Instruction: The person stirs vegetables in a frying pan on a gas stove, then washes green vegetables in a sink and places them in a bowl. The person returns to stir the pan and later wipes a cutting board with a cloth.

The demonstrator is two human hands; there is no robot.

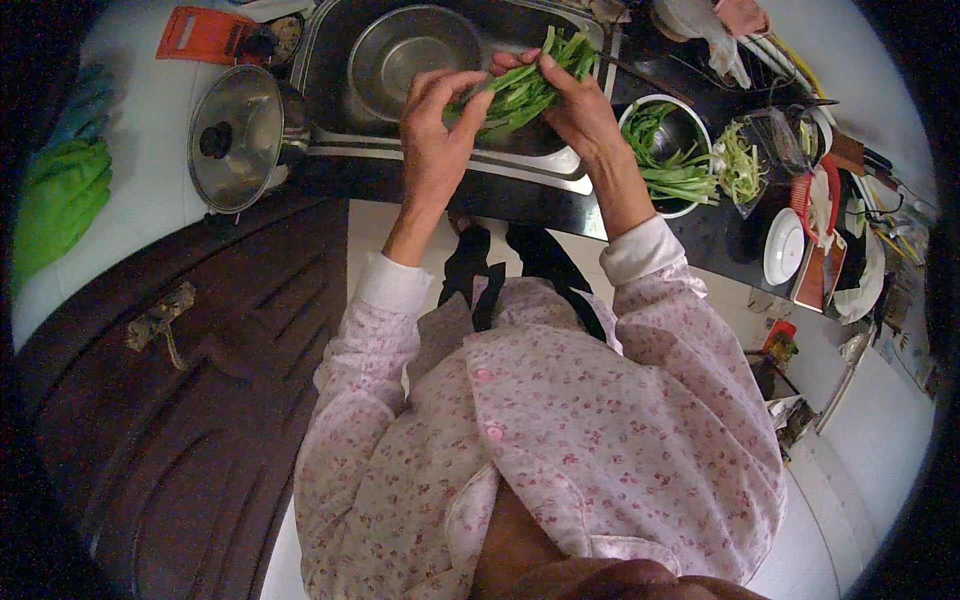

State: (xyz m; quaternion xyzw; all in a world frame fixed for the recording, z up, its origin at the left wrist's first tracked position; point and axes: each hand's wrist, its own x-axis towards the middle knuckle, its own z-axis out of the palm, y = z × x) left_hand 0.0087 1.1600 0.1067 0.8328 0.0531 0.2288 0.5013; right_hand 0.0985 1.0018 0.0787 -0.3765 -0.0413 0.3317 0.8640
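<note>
Over the near right part of a steel sink [465, 150], both hands hold one bundle of green leafy stems [525, 96]. My left hand [446, 124] pinches its left end between thumb and fingers. My right hand [574, 94] grips the right end, thumb on top. Behind my left hand, a round metal basin [412, 56] lies in the sink. A white-rimmed bowl [707, 139] with more cut greens [671, 182] stands on the counter, right of my right wrist. Pale green trimmings [740, 163] lie in a heap beside that bowl.
A pot with a glass lid [251, 142] stands left of the sink. Farther left are an orange-red plastic item [202, 35] and green gloves [64, 195] by the wall. A white dish [784, 246], a red basket [804, 199] and a cleaver-like board [821, 274] crowd the right counter. A brown door [187, 420] stands at left.
</note>
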